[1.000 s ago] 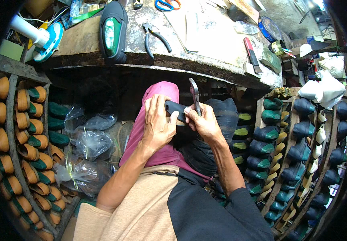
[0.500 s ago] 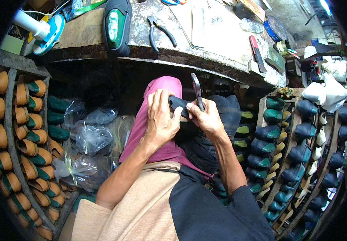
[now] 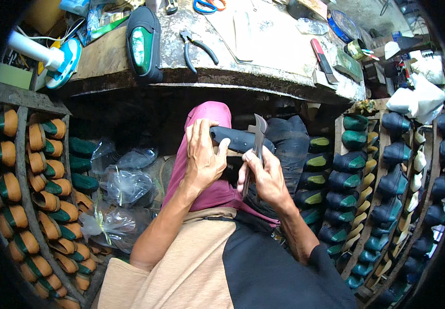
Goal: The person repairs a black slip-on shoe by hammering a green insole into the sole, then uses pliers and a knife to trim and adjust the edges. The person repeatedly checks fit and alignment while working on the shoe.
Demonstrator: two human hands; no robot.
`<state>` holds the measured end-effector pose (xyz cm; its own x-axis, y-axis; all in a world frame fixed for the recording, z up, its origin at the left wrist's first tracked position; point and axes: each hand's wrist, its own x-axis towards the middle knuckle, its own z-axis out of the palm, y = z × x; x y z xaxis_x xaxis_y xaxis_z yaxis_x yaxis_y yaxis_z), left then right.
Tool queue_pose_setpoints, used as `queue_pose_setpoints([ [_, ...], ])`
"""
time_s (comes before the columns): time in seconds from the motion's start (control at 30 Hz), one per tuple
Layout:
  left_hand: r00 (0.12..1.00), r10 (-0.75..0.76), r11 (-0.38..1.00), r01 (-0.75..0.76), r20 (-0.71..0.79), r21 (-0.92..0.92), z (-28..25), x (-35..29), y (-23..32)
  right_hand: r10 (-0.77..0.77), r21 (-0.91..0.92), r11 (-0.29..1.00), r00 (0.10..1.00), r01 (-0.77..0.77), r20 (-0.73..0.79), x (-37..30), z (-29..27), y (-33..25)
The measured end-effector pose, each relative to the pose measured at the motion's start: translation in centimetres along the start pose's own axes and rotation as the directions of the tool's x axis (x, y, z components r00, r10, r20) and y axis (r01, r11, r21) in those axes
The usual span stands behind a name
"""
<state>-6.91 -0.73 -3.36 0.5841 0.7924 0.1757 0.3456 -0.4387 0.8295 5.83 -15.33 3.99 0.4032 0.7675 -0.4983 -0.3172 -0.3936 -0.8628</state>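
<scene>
My left hand (image 3: 203, 157) grips a black shoe (image 3: 238, 139) lying across my knee, which is covered by a maroon cloth (image 3: 202, 123). My right hand (image 3: 263, 177) holds metal lasting pincers (image 3: 257, 141) upright, their jaws set against the shoe's edge. Both hands are close together just below the workbench edge (image 3: 222, 80).
On the bench lie a black and green shoe sole (image 3: 143, 44), pliers (image 3: 197, 49), blue scissors (image 3: 204, 6) and a red-handled tool (image 3: 321, 56). Racks of orange and green shoe lasts (image 3: 32, 180) stand left, dark ones (image 3: 366, 180) right. Plastic bags (image 3: 125, 185) lie on the floor.
The pincers have shifted slightly along the shoe's edge. Both hands keep their grip, and the view has tilted a little.
</scene>
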Motion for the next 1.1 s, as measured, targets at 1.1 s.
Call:
queue_pose_setpoints([
  [1.1, 0.994, -0.033, 0.986, 0.05, 0.109, -0.158, -2.4, 1.4, 1.5, -0.379, -0.557, 0.799, 0.908, 0.225, -0.177, -4.6, 0.1, 5.0],
])
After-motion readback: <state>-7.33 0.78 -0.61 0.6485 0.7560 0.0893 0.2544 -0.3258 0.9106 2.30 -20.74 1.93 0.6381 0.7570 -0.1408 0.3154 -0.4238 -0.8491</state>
